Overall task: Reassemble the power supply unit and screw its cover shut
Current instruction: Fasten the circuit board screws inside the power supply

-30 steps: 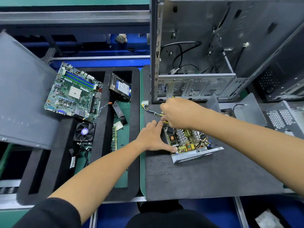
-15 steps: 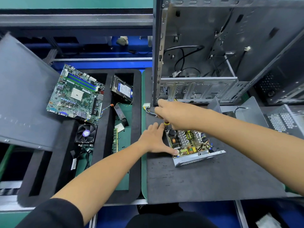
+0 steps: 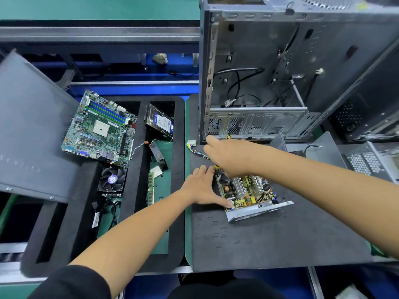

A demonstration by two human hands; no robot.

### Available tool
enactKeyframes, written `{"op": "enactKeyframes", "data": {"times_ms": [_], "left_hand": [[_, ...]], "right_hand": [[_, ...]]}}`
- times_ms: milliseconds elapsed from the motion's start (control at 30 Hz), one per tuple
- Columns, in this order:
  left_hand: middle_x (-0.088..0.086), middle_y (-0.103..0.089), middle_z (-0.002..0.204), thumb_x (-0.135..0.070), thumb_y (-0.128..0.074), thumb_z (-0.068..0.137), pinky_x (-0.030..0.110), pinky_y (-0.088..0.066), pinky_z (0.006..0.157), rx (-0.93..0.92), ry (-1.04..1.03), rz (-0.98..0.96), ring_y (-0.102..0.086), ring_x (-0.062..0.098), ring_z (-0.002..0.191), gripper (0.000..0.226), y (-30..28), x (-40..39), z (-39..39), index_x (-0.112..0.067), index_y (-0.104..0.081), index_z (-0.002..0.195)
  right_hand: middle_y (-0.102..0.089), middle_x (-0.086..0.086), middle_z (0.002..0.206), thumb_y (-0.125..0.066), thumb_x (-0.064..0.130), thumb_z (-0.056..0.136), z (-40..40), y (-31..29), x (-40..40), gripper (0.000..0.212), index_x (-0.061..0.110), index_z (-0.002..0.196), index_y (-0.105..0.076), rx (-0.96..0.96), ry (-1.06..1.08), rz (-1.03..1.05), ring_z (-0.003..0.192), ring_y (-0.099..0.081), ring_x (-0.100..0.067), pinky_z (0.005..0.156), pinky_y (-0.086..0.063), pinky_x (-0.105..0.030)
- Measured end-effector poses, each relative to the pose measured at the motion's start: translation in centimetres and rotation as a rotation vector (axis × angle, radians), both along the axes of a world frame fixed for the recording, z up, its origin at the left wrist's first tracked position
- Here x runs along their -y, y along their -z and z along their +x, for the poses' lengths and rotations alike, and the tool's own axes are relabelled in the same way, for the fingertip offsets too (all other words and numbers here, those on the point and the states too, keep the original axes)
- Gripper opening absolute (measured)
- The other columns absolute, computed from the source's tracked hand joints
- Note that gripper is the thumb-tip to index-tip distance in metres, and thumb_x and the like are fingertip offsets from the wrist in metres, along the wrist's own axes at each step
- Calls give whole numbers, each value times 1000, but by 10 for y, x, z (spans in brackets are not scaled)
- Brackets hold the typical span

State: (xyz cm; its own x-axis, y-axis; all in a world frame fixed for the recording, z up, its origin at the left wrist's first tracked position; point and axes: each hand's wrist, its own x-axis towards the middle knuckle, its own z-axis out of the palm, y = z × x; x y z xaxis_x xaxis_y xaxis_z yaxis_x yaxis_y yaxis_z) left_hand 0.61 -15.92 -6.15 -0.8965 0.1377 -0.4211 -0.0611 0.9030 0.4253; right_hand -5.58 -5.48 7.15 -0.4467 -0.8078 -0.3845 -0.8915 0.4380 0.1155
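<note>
A motherboard (image 3: 101,128), hard drive (image 3: 160,121) and cooling fan (image 3: 112,180) lie beside an open computer case (image 3: 280,67).

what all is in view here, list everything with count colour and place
power supply unit: 1, silver, cover off, on grey mat
cable bundle: 1, multicoloured, white plug, left of right hand
grey mat: 1, centre right
computer case: 1, grey, open, behind mat
motherboard: 1, green, on foam tray
hard drive: 1, black, blue label, tray slot
cooling fan: 1, black, below motherboard
foam tray: 1, black, left of mat
side panel: 1, grey, far left
left hand: fingers spread, pressing unit's left edge
right hand: over unit's far end; grip hidden
</note>
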Motion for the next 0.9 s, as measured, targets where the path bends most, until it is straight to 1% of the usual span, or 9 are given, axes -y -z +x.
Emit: {"op": "enactKeyframes", "data": {"times_ms": [133, 200, 333, 467, 567, 633, 700, 800, 900], "left_hand": [[-1, -37, 111, -85, -65, 46, 41, -40, 97, 5, -2, 2, -37, 22, 112, 117, 1, 0, 0, -20, -29, 137], [-1, -37, 111, -84, -66, 45, 40, -39, 97, 8, -5, 13, -36, 21, 112, 117, 2, 1, 0, -20, -29, 137], [-1, -37, 111, -84, -66, 45, 39, -39, 97, 0, -6, 20, -37, 22, 113, 119, 1, 0, 0, -21, -27, 138], [-1, -35, 109, -83, -67, 46, 39, -38, 97, 4, -6, 20, -37, 23, 113, 120, 0, 0, 1, -19, -27, 139], [-3, -33, 105, -84, -67, 45, 37, -38, 94, -6, -7, 13, -37, 22, 111, 117, 1, 0, 1, -19, -30, 135], [-4, -32, 104, -85, -66, 44, 37, -37, 93, -12, -10, 13, -37, 21, 110, 116, 2, 0, 1, -19, -31, 133], [-4, -32, 104, -86, -65, 43, 37, -37, 93, -13, -9, 11, -37, 21, 110, 116, 3, 1, 1, -20, -31, 132], [-3, -34, 104, -87, -63, 42, 37, -36, 92, -23, -10, 12, -37, 21, 110, 116, 5, 1, 1, -20, -32, 131], [-1, -37, 110, -88, -63, 43, 38, -36, 95, -22, -5, 8, -37, 23, 114, 121, 5, 0, 1, -18, -30, 136]], "right_hand": [[-53, -11, 92, -56, 14, 91, 0, 0, 4, 14, 5, 102, -56, -56, 0, -57, 78, -59, -27, 56, -34, -30], [-59, -11, 90, -48, 24, 99, 1, 3, 4, 20, 7, 100, -59, -118, 0, -74, 87, -63, -30, 59, -36, -32], [-62, -8, 95, -38, 34, 102, -1, 8, 1, 29, 10, 102, -54, -199, 3, -95, 84, -63, -30, 57, -33, -33], [-38, -9, 105, -59, 19, 85, 1, 7, 0, 31, 10, 108, -39, -35, 56, -38, 56, -42, -19, 44, -25, -31], [-49, -11, 99, -60, 10, 83, 0, 6, 2, 22, 7, 102, -49, -50, 33, -64, 67, -54, -25, 49, -30, -30], [-59, -11, 92, -59, 18, 89, -1, 6, 1, 12, 8, 95, -55, -89, 36, -105, 81, -62, -30, 56, -34, -30], [-64, -11, 92, -48, 30, 98, 0, 8, 0, 25, 8, 95, -59, -147, 38, -114, 85, -65, -32, 58, -35, -31], [-65, -10, 93, -35, 37, 103, 1, 12, -2, 37, 11, 92, -59, -211, 35, -78, 82, -64, -31, 59, -37, -31], [-58, -10, 103, -42, 36, 98, 2, 11, -6, 25, 12, 101, -47, -131, 78, -63, 75, -59, -29, 57, -36, -32]]}}
